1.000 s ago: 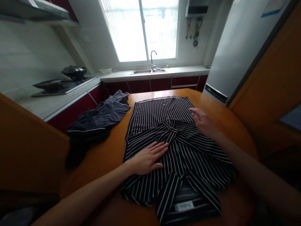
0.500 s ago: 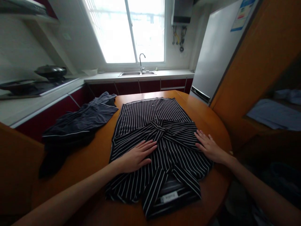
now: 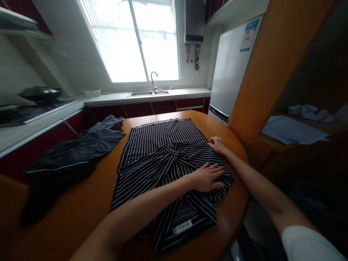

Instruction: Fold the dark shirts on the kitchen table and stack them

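Observation:
A black shirt with white stripes [image 3: 163, 134] lies spread on the wooden table, its collar and white label nearest me. Its sleeves are folded inward across the body and cross near the middle. My left hand [image 3: 208, 177] rests flat on the right part of the shirt, fingers spread. At the shirt's right edge, by the fold of the sleeve, my right hand [image 3: 217, 145] has its fingers curled on the cloth. My left forearm hides part of the shirt's near left side.
A dark grey garment [image 3: 78, 148] lies along the left side of the round-edged table [image 3: 87, 206]. Beyond stand a counter with a sink [image 3: 141, 93], a wok [image 3: 40, 93] on the stove, and a fridge [image 3: 231, 69]. Papers [image 3: 290, 128] lie on a shelf at right.
My left hand has slid from the shirt's middle to its right part. My right hand has moved farther up the right edge, and its fingers have curled. The view has turned slightly right.

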Tool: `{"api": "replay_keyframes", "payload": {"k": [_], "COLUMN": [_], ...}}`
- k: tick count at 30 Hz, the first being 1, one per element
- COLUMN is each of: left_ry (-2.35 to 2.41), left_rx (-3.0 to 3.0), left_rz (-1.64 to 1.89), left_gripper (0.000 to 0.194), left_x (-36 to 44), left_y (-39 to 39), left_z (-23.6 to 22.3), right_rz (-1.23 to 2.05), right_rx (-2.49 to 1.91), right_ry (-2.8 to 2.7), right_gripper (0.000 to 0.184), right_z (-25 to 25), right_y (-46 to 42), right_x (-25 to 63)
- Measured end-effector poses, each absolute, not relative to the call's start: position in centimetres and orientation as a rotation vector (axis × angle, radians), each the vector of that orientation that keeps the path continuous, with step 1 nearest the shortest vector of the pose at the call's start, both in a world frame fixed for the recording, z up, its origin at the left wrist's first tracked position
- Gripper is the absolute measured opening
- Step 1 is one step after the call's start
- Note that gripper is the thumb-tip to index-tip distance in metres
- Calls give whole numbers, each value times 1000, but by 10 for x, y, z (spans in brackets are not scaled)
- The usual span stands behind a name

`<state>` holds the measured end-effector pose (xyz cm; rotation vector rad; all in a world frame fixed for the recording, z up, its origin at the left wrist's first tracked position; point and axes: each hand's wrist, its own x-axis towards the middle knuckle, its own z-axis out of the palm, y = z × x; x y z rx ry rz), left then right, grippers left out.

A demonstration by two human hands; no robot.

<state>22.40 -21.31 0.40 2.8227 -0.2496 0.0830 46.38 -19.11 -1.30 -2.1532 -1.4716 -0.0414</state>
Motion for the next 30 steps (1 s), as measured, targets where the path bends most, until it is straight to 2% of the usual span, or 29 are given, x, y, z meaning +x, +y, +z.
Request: {"api": "replay_keyframes", "payload": {"k": [4, 9, 14, 16, 18, 21, 23, 27, 30], "left_ry": [-293, -142, 87, 102, 88, 81, 107, 156, 154], "left_rx": [2752, 2530, 2556, 2568, 2565, 2558, 2575, 2674, 2747], "left_rz": [-3, 50, -5, -84, -163, -222, -212, -163, -112], "left_gripper": [64, 55, 59, 68, 86, 105, 104, 89, 85], "left_x": [214, 161, 62, 28, 4, -16, -23, -33, -38], "left_y": [-215, -191, -192, -206, -222, -242, -250, -256, -258], "left_z": [14, 63, 94, 93, 85, 66, 54, 38, 34], "right_rz": [-63, -61, 310, 488, 645, 750, 743, 592, 467], "right_rx": [-2167, -1937, -1435, -1353, -1324, -1323, -1321, -1287, -1276], "right_ry": [-1423, -1542, -2073, -2257, -2351, -2390, -2401, -2418, -2376], "right_gripper": [18, 28, 42, 62, 82, 95, 93, 74, 61], "right_z": [-12, 14, 37, 37, 33, 23, 17, 6, -3], "right_y": [-194, -230, -320, -353, -375, -387, -388, -389, -392], "right_x": [461, 425, 353, 332, 321, 317, 318, 320, 319]}}
